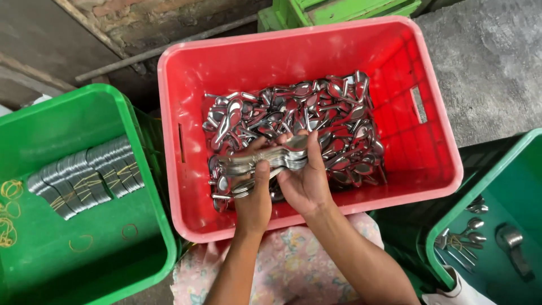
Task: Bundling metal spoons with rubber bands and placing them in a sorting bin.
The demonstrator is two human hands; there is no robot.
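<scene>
Red crate [435, 130] — spoons [271, 158] between fingers [313, 149]

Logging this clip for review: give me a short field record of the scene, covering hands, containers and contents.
left hand: grips stack of spoons
right hand: supports same stack
red crate: loose metal spoons
green crate: banded spoon bundles, rubber bands
teal crate: few spoons

Concrete floor [491, 68] bears red crate [186, 90]; green crates [141, 186] flank it
</scene>
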